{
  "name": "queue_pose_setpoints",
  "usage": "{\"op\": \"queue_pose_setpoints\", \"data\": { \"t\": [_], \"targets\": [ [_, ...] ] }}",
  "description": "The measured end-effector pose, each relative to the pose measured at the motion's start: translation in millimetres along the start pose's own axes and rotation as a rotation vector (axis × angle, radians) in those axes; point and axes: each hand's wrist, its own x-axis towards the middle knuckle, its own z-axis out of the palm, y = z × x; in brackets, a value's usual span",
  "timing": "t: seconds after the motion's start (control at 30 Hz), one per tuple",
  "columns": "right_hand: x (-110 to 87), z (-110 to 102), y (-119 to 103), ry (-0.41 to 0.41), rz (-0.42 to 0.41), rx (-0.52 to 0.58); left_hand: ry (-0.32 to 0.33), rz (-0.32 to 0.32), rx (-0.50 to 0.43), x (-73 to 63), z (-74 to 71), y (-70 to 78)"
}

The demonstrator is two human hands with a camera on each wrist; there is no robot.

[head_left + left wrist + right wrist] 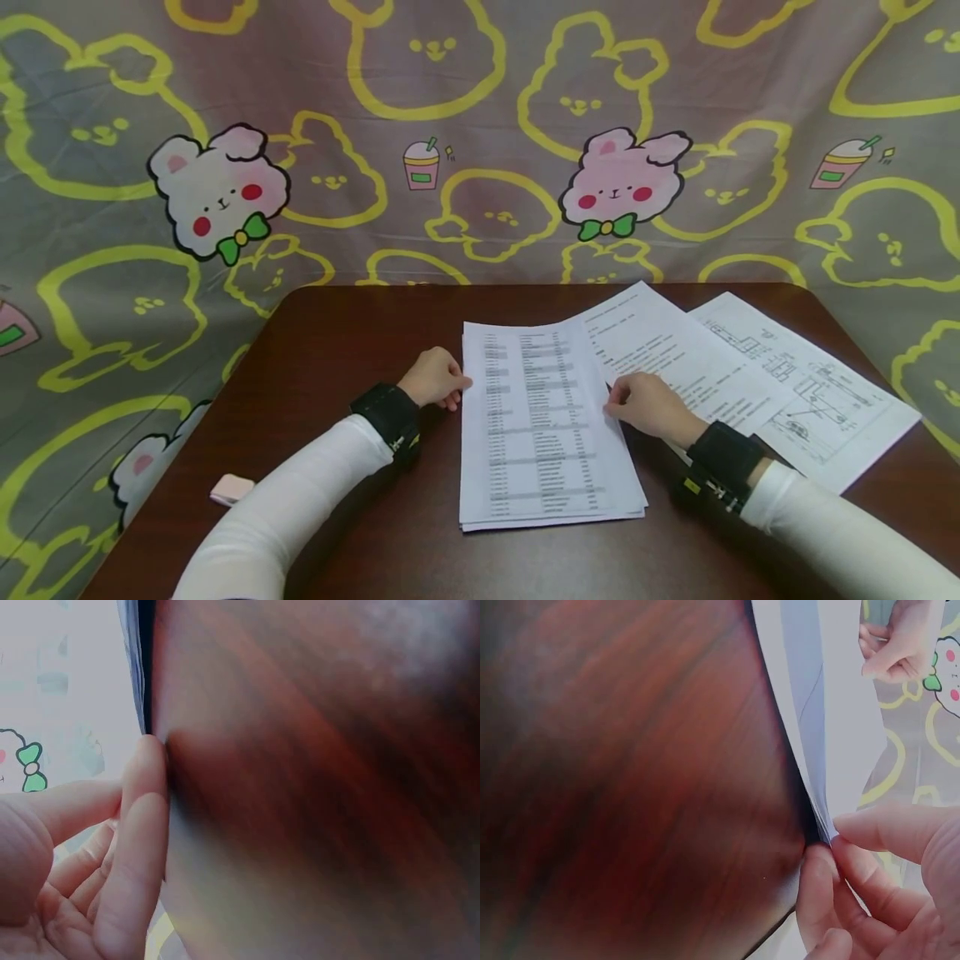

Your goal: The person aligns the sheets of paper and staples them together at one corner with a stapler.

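A stack of printed paper sheets (pixel 536 433) lies on the table, its top sheet covered with a table of text rows and grey bands. At its left edge, my left hand (pixel 437 379) pinches the sheets between thumb and fingers. My right hand (pixel 651 407) pinches the opposite edge; in the right wrist view the thumb (pixel 889 825) is on top and the fingers are beneath. The sheets (pixel 840 697) are slightly fanned apart there. In the left wrist view the index finger (pixel 142 802) lies along the edge of the paper (pixel 97 682).
To the right, a sheet of typed text (pixel 660 333) partly overlaps a sheet with technical drawings (pixel 817 400). A small pale pink object (pixel 232 488) sits near the left side of the dark brown table (pixel 360 325). Behind hangs a cartoon-patterned curtain (pixel 480 133).
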Motion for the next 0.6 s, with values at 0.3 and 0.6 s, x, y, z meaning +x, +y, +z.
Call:
{"op": "queue_pose_setpoints", "data": {
  "t": [0.3,0.6],
  "targets": [
    [-1.4,-0.7,-0.4,-0.007,-0.025,-0.048,0.000,-0.037,0.027,2.9,-0.3,2.6],
    [-3.3,-2.1,0.5,-0.013,-0.008,-0.071,-0.010,0.000,0.057,2.0,-1.5,4.9]
  ]
}}
